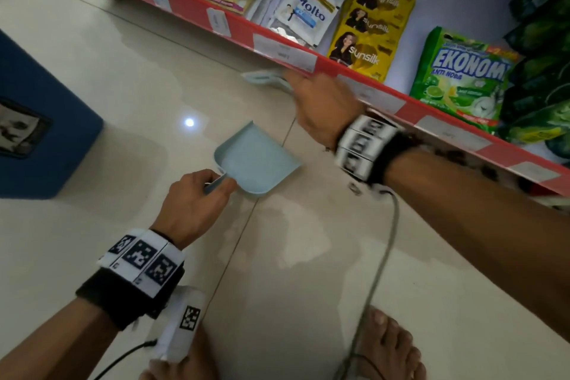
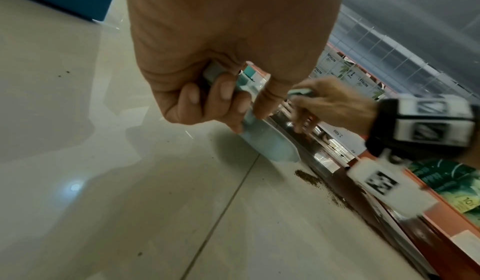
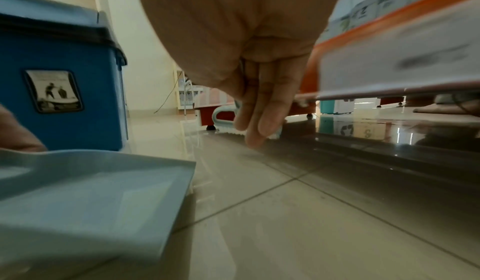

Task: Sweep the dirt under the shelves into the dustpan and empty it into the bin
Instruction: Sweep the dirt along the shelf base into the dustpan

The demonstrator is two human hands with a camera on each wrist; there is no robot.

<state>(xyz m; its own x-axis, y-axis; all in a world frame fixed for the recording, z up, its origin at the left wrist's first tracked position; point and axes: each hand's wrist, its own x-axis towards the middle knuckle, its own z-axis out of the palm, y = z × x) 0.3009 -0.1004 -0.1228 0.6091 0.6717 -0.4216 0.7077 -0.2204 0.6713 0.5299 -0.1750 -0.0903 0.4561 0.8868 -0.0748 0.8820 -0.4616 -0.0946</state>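
Observation:
A light blue dustpan (image 1: 257,157) lies on the tiled floor with its mouth toward the shelf. My left hand (image 1: 212,187) grips its handle, fingers curled round it (image 2: 228,93). My right hand (image 1: 311,89) holds a small light blue brush (image 1: 262,77) low at the red shelf edge (image 1: 246,31), beyond the pan. In the right wrist view the brush (image 3: 224,120) has its bristles on the floor under the shelf. A streak of brown dirt (image 2: 310,178) lies along the shelf base, just past the dustpan's lip (image 2: 275,149).
A blue bin (image 1: 40,133) stands on the floor to the left, close to the dustpan (image 3: 91,192). The shelf carries sachets and a green detergent bag (image 1: 462,74). My bare feet (image 1: 388,345) and a trailing cable (image 1: 382,259) are at the bottom.

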